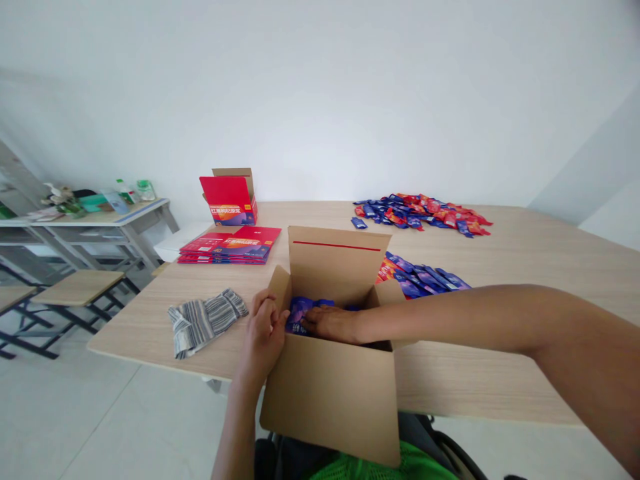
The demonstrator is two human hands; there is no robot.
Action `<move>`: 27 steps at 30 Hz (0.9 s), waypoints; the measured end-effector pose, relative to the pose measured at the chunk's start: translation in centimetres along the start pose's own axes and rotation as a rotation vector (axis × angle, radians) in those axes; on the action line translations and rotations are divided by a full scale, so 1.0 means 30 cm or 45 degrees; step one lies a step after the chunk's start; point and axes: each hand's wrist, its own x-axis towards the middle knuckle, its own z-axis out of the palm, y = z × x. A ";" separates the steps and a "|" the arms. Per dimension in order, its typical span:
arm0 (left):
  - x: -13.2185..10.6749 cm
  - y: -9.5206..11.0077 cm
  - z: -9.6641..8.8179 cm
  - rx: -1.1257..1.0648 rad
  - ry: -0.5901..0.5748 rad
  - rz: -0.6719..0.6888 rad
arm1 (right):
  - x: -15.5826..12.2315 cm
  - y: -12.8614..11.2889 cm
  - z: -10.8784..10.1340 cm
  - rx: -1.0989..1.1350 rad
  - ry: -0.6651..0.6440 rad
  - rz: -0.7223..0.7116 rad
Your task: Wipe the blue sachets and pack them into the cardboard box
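An open cardboard box [333,387] stands at the table's front edge, its flaps spread outward. My left hand [267,327] is closed around the box's left edge, fingers curled by the side flap. My right hand [333,325] reaches inside, fingers stretched out and lying on blue-purple sachets [299,312]; part of the hand and the box's contents are hidden. Just behind the box's right side, blue and red sachets [425,277] lie in an overlapping row, partly covered by a flap and my right arm.
A heap of red and blue sachets [420,212] lies near the wall. Flattened red cartons [233,245] are stacked at left, before an upright open red carton [229,201]. A striped grey cloth [206,323] lies left of the box. Stools [80,287] and a side desk [100,217] stand beyond.
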 end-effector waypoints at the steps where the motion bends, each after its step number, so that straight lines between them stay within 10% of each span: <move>1: 0.000 0.001 0.000 -0.002 -0.001 0.002 | -0.009 -0.007 -0.016 -0.013 -0.014 -0.017; 10: 0.002 -0.009 -0.005 0.051 -0.010 0.030 | -0.212 -0.066 -0.240 -0.224 0.310 -0.093; 16: 0.004 -0.022 -0.008 0.089 0.002 0.074 | -0.411 0.077 -0.426 -0.358 0.609 0.244; 20: 0.001 -0.036 -0.008 0.121 -0.025 0.065 | -0.505 0.271 -0.445 -0.339 0.454 0.722; 27: 0.002 -0.041 -0.014 0.135 -0.016 0.043 | -0.603 0.517 -0.289 -0.226 -0.076 0.949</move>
